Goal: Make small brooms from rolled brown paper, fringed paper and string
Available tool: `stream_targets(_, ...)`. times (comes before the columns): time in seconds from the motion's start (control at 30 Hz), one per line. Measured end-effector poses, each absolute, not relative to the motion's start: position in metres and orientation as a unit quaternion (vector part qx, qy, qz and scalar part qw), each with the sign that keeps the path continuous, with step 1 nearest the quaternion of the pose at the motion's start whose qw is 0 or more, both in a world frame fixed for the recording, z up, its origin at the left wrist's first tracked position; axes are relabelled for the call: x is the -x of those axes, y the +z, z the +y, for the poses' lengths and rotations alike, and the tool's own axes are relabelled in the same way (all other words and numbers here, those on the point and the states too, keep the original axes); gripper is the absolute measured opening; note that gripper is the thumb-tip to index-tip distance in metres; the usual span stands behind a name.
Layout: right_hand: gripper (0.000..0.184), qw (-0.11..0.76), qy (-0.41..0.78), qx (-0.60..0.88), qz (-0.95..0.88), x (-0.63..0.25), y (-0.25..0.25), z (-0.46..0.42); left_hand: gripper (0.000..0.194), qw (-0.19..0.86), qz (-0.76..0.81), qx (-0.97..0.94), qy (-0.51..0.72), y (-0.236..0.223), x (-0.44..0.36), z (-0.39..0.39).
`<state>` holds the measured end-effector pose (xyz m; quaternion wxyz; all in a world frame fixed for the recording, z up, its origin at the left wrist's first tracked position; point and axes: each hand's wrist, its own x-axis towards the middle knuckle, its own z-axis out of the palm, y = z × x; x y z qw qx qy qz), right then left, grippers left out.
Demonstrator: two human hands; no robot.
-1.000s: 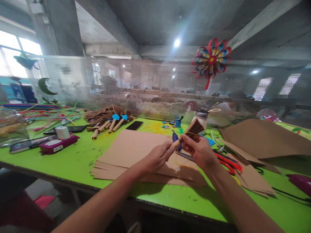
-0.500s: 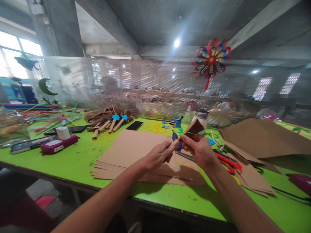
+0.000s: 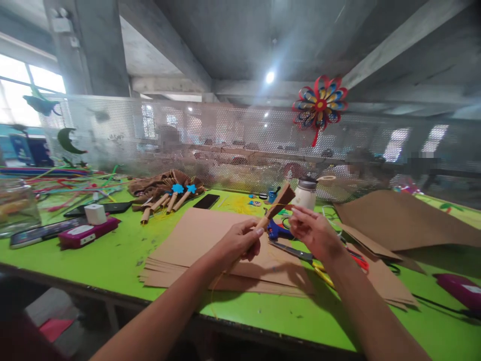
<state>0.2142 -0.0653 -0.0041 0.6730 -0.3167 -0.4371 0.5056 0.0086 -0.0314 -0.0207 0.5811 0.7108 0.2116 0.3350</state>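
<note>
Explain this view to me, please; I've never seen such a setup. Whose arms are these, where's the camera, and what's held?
There is no machine: these are a person's bare hands, seen by one camera worn on their head, looking forward and down. The left hand holds a small paper fan by its rolled handle. The right hand is beside it, seemingly pinching a yellow thread. On the green table are stacked brown sheets, scissors partly over them, a phone, a jar and similar fans.
</note>
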Motion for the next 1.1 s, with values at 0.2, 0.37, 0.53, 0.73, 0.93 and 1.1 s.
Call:
stream_targets(0.2,0.01,0.678,0.495,0.289,-0.461,-0.222,-0.004,-0.062,0.034,0.558,0.206,-0.744,0.304,-0.025,-0.009,-0.029)
stream_targets(0.37,0.012,0.686,0.49,0.294,-0.45,-0.219,-0.004,-0.06,0.035,0.564,0.215,-0.734,0.312,-0.024,-0.01,-0.03)
stream_targets(0.53,0.01,0.706,0.502,0.272,-0.419,-0.226,0.001,-0.063,0.033,0.597,0.215,-0.715,0.295,-0.017,-0.005,-0.032)
stream_targets(0.73,0.003,0.741,0.532,0.221,-0.344,-0.249,0.005,-0.06,0.032,0.611,0.202,-0.728,0.236,-0.011,0.003,-0.031)
stream_targets(0.93,0.009,0.791,0.447,0.207,-0.365,-0.264,0.015,-0.064,0.033,0.557,0.213,-0.765,0.242,-0.006,0.01,-0.028)
stream_targets(1.1,0.009,0.819,0.371,0.212,-0.383,-0.266,0.02,-0.069,0.038,0.436,0.274,-0.783,0.348,-0.013,0.008,-0.016)
